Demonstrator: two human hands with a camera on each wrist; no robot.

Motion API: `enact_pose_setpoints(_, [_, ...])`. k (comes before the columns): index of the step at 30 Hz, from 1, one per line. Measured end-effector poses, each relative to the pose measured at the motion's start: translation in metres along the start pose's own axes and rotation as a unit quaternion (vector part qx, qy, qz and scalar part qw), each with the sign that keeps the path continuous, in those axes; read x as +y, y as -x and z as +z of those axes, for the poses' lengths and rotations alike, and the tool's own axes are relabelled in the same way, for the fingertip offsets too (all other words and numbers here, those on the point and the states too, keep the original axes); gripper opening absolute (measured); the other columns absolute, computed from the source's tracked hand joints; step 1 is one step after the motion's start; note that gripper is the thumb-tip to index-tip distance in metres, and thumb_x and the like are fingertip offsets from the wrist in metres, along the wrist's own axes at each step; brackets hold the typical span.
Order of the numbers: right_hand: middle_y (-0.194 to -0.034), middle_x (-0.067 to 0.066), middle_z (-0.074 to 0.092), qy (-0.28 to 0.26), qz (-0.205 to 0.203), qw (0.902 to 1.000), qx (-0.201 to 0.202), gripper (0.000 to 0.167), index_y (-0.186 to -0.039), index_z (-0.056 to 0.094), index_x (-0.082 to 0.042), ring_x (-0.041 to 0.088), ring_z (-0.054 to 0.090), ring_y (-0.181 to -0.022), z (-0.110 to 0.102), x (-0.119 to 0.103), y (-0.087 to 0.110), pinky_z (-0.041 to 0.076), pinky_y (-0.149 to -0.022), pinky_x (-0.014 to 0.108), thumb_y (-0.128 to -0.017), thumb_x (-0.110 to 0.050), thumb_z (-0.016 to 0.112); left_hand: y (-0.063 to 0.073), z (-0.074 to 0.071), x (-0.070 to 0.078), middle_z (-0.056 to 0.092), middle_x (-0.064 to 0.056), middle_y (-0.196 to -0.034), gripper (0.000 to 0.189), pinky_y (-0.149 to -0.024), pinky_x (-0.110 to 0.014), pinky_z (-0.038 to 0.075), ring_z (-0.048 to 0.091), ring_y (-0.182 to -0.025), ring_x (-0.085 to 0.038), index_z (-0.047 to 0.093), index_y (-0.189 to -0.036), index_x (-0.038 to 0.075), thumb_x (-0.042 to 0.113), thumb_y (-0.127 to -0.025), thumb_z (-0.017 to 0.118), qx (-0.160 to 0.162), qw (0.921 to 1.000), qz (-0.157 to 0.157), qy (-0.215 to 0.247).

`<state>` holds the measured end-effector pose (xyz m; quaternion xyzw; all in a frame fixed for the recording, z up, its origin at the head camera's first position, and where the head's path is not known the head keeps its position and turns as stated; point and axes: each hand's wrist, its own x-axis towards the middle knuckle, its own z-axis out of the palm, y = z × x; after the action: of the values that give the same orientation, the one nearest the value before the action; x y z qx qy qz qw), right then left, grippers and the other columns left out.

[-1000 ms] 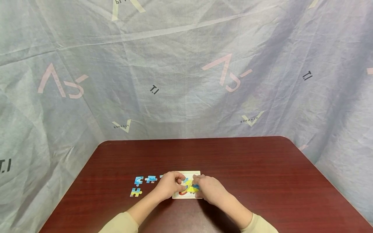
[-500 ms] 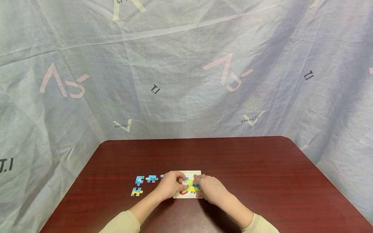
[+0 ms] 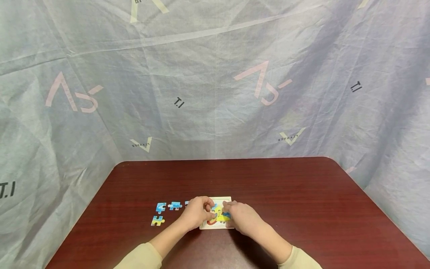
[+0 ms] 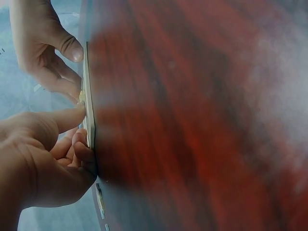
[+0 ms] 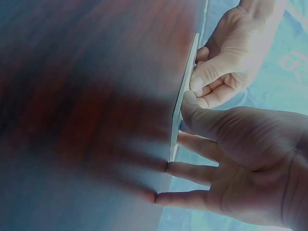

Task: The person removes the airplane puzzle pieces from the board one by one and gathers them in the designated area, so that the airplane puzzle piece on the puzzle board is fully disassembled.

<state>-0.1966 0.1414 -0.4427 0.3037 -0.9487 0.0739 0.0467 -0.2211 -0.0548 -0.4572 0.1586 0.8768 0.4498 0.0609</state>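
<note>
In the head view a small pale puzzle board [image 3: 220, 198] lies on the table, with blue, yellow and red picture parts showing between the hands. My left hand [image 3: 195, 214] is over its left side, thumb and curled index finger pinching a puzzle piece [image 3: 214, 206] in the board. My right hand [image 3: 245, 219] lies over the right side and covers part of the picture. The right wrist view shows the right thumb [image 5: 190, 103] on the board, the other fingers [image 5: 190, 172] spread and fairly straight, with two tips down at the table.
Left of the board lie loose puzzle pieces: a blue one [image 3: 161, 207], another blue one [image 3: 175, 206] and a yellow-blue one [image 3: 157, 221]. One more blue piece [image 3: 186, 203] is partly hidden behind the left hand. A grey printed cloth [image 3: 215, 93] hangs behind the dark red table [image 3: 285, 186].
Both hands stay at the board almost unmoved, with only small finger shifts over the pieces. The loose pieces keep their places; the whole view shifts slightly.
</note>
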Motion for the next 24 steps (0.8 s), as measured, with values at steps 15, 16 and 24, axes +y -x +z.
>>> enact_pose_setpoints(15, [-0.126,0.011,0.068,0.002,0.0,1.0,0.004,0.035,-0.105,0.077,-0.011,0.029,0.069,-0.105,-0.0004,-0.0003,0.0011,0.058,-0.074,0.038,-0.075,-0.022,0.09,0.0008,0.0,0.0037,0.062,0.0,-0.092,0.028,-0.066,-0.029,0.047,0.053,-0.077,-0.017,0.066,-0.093,0.011,0.011,-0.076,0.089,0.029,0.9953,0.019,-0.09])
enact_pose_setpoints(16, [-0.126,0.011,0.068,0.002,-0.001,1.0,0.005,0.034,-0.104,0.076,-0.011,0.029,0.07,-0.104,-0.0005,-0.0003,0.0012,0.058,-0.073,0.038,-0.075,-0.021,0.09,0.0007,0.0001,0.0039,0.063,0.0,-0.091,0.028,-0.065,-0.029,0.047,0.053,-0.076,-0.016,0.065,-0.092,0.011,0.011,-0.076,0.089,0.03,0.9954,0.019,-0.089])
enact_pose_setpoints(24, [-0.127,0.011,0.068,0.001,0.001,1.0,0.0,0.034,-0.104,0.076,-0.011,0.03,0.069,-0.107,-0.0007,-0.0008,0.0009,0.058,-0.076,0.039,-0.075,-0.021,0.09,0.0043,-0.0015,0.0044,0.064,0.002,-0.082,0.027,-0.063,-0.029,0.048,0.057,-0.072,-0.011,0.062,-0.093,0.009,0.005,-0.08,0.085,0.016,0.9986,0.032,-0.04])
